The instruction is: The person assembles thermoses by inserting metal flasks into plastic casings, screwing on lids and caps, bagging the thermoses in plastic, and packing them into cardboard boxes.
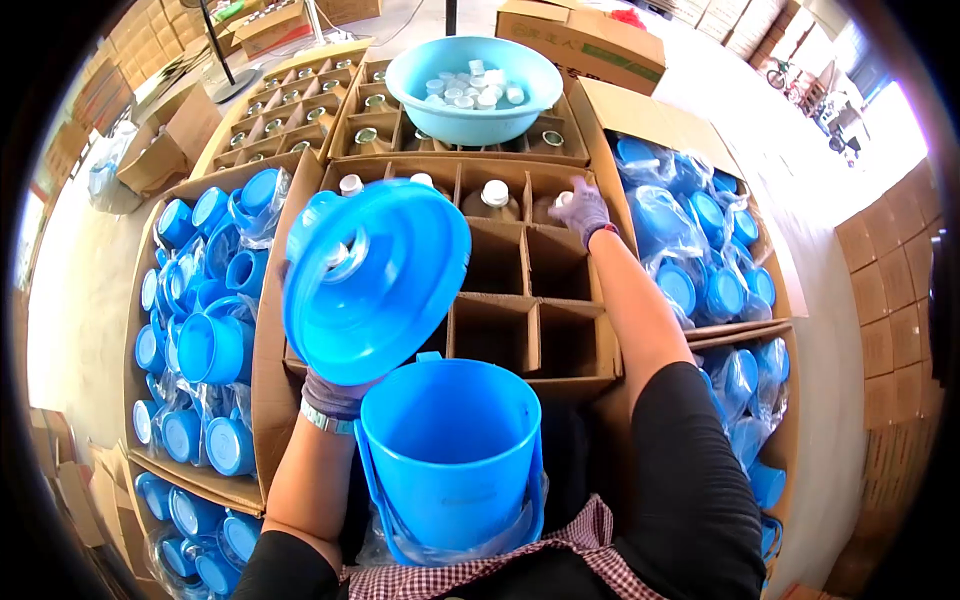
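Observation:
My left hand [338,394], gloved and mostly hidden, grips the lower edge of a tilted, round blue plastic basin [415,290]. A blue mug-like piece [312,215] shows behind the basin's far left rim. My right hand [582,210], in a grey glove, reaches into a cell of the divided carton [500,305], its fingers around the white cap [563,199] of a bottle. One cell to the left stands another white-capped bottle [494,196]. Directly in front of my body is an upright blue bucket [450,500], beside my left wrist.
A light-blue tub [475,125] of white caps rests on a carton of uncapped bottles at the back. Cartons of blue mugs stand left [215,345] and right [705,215]. Another bottle carton [285,110] is at the back left; stacked boxes [890,310] line the right.

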Available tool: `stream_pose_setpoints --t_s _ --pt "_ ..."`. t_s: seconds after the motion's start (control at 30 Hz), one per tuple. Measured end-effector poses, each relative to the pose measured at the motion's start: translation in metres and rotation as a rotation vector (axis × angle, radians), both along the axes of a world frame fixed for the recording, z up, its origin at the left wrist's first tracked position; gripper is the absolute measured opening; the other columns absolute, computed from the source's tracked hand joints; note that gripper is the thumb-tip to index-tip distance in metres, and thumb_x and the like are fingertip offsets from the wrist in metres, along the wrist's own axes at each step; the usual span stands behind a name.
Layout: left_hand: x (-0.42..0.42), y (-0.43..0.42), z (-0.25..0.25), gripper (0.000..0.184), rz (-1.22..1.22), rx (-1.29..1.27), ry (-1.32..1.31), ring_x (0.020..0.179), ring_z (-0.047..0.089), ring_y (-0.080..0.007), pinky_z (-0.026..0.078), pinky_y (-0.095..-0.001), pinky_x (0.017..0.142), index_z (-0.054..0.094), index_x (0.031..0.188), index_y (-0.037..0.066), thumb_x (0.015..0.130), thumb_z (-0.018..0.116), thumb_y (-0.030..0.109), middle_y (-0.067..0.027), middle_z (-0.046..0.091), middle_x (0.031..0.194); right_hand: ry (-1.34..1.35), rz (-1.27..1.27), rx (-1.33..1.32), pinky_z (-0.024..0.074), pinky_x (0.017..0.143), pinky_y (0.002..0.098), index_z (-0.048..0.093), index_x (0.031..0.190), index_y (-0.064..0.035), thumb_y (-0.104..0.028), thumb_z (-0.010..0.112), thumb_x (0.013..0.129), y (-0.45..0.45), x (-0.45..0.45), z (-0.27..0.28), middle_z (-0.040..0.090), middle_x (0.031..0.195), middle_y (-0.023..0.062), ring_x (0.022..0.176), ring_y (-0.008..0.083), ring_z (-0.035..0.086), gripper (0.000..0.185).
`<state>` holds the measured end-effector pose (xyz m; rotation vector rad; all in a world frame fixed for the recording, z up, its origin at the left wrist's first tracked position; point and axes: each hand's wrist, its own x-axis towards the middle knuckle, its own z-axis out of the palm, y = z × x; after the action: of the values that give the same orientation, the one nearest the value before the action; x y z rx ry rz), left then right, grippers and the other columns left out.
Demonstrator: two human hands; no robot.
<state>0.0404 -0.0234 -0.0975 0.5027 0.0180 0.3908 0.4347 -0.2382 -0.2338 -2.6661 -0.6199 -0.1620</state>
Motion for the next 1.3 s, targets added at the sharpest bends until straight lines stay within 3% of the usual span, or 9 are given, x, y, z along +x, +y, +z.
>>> stream_pose_setpoints --t_s 0.2,0.37,0.4,0.43,0.67,0.83,0.97,1.07,1.3 --pt "0.002 0.001 -0.013 0.07 -0.045 -0.055 -0.047 0.144 0.044 -0.0349 0.037 -0.0543 0.119 0.037 0.157 0.011 0.103 0.053 0.052 -0.0138 0.041 0.16 0.015 -0.028 -0.057 0.0568 0.093 0.0448 0.059 0.125 -0.0114 -0.041 0.088 0.066 0.005 0.016 -0.011 0.073 0.113 0.0222 0.105 0.0382 0.071 0.072" --pt "0.001 0.018 -0.009 0.07 -0.094 -0.106 -0.196 0.148 0.039 -0.0363 0.032 -0.0579 0.122 0.034 0.159 0.012 0.104 0.049 0.053 -0.0137 0.036 0.164 -0.492 0.303 0.176 0.0597 0.089 0.0402 0.05 0.138 -0.0091 -0.045 0.091 0.064 -0.032 -0.018 0.145 0.073 0.113 0.0205 0.104 0.032 0.073 0.092" --pt "0.007 0.025 -0.006 0.07 -0.113 -0.103 -0.237 0.149 0.038 -0.0365 0.031 -0.0586 0.122 0.033 0.16 0.012 0.105 0.049 0.053 -0.0137 0.035 0.165 -0.111 0.337 0.442 0.061 0.087 0.0387 0.047 0.142 -0.0082 -0.044 0.091 0.065 -0.038 -0.042 0.196 0.073 0.114 0.0192 0.103 0.0281 0.074 0.096" --pt "0.012 0.032 -0.002 0.07 -0.135 -0.075 -0.263 0.15 0.036 -0.0368 0.03 -0.0593 0.122 0.033 0.16 0.012 0.105 0.048 0.053 -0.0137 0.034 0.165 -0.544 0.415 0.306 0.0621 0.086 0.0361 0.044 0.145 -0.0058 -0.044 0.091 0.069 -0.046 -0.052 0.235 0.073 0.112 0.0171 0.1 0.0254 0.074 0.097" --pt "0.076 0.058 0.048 0.049 -0.285 0.391 -0.352 0.15 0.035 -0.0385 0.033 -0.0549 0.123 0.057 0.138 0.011 0.103 0.055 0.045 -0.0185 0.036 0.164 -0.159 0.962 0.947 0.0426 0.062 0.0183 0.039 0.148 -0.0018 -0.038 0.074 0.096 -0.052 -0.126 0.419 0.061 0.086 0.0011 0.074 0.006 0.055 0.073" --pt "0.04 0.073 0.078 0.051 -0.27 0.711 -0.241 0.148 0.038 -0.0378 0.037 -0.0546 0.12 0.058 0.137 0.009 0.102 0.057 0.047 -0.0191 0.039 0.161 -0.034 0.924 1.07 0.0443 0.073 0.0214 0.066 0.104 -0.0043 -0.027 0.064 0.103 0.005 -0.135 0.431 0.061 0.088 0.0006 0.078 0.0081 0.054 0.022" --pt "-0.023 0.088 0.055 0.056 -0.162 0.621 -0.088 0.145 0.042 -0.0371 0.039 -0.0547 0.118 0.056 0.139 0.009 0.101 0.058 0.049 -0.0188 0.042 0.159 0.289 0.949 1.112 0.0471 0.077 0.023 0.066 0.1 -0.0043 -0.025 0.064 0.103 0.041 -0.14 0.399 0.064 0.089 0.0018 0.081 0.0094 0.058 0.021" --pt "-0.049 0.091 0.038 0.059 -0.077 0.561 -0.028 0.143 0.044 -0.0367 0.04 -0.0548 0.117 0.054 0.142 0.008 0.1 0.059 0.051 -0.0185 0.044 0.157 0.428 1.377 0.869 0.047 0.078 0.0246 0.062 0.094 -0.0038 -0.026 0.06 0.1 0.066 -0.123 0.374 0.062 0.087 0.0034 0.082 0.0112 0.057 0.023" --pt "-0.08 0.119 0.021 0.068 0.045 0.44 -0.026 0.139 0.05 -0.0356 0.044 -0.0551 0.114 0.049 0.147 0.008 0.099 0.061 0.054 -0.0179 0.049 0.153 0.456 0.689 0.64 0.0589 0.079 0.026 0.055 0.127 -0.0001 -0.053 0.08 0.084 0.055 -0.214 0.295 0.069 0.103 0.0126 0.09 0.015 0.07 0.073"
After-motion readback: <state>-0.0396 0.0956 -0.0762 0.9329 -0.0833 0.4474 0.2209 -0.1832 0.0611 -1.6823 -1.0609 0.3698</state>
